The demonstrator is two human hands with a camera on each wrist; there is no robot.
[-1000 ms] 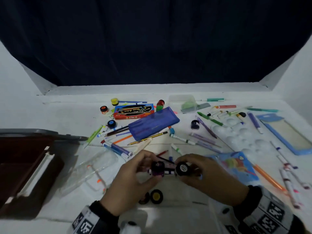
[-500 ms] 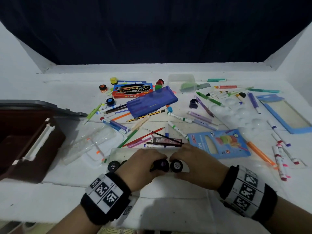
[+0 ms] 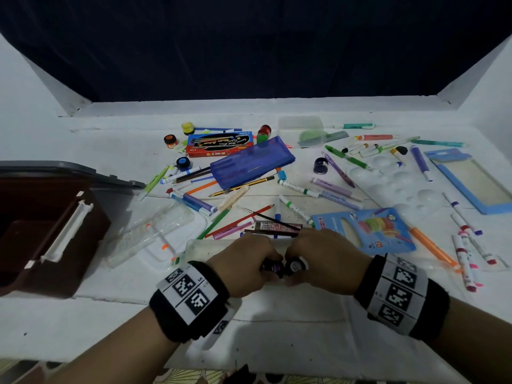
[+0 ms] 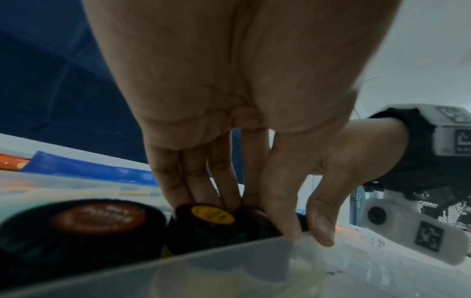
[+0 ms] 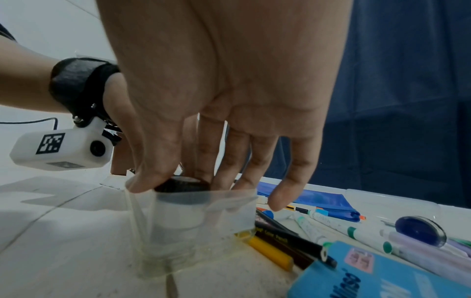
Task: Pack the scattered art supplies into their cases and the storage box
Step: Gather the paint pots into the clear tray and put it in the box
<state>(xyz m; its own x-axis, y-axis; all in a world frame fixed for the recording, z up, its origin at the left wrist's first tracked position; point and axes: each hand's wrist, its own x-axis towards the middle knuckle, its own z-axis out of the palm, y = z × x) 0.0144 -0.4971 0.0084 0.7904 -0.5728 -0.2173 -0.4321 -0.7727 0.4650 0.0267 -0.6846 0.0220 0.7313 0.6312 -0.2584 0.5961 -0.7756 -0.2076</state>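
My left hand (image 3: 261, 263) and right hand (image 3: 297, 254) meet at the near middle of the table, over a clear plastic case (image 3: 199, 245). The left fingers (image 4: 226, 193) grip a dark purple-lidded paint pot (image 3: 273, 268), set beside a yellow-lidded pot (image 4: 213, 214) and an orange-lidded pot (image 4: 97, 219) inside the case. My right thumb and fingers (image 5: 153, 177) pinch a black-lidded, white-bodied paint pot (image 5: 182, 186) at the case's end wall (image 5: 203, 209). The brown storage box (image 3: 55, 231) stands open at the left.
Pens, markers and pencils lie scattered behind my hands. A blue pencil pouch (image 3: 252, 162), a red paint box (image 3: 219, 144), a blue coloured-pencil box (image 3: 363, 231), a white palette (image 3: 401, 187) and loose paint pots (image 3: 182, 163) lie further back. Empty clear cases (image 3: 155, 234) sit left.
Both hands came down and toward the table's near edge with their paint pots, from above the table into the clear case. The view has tilted down.
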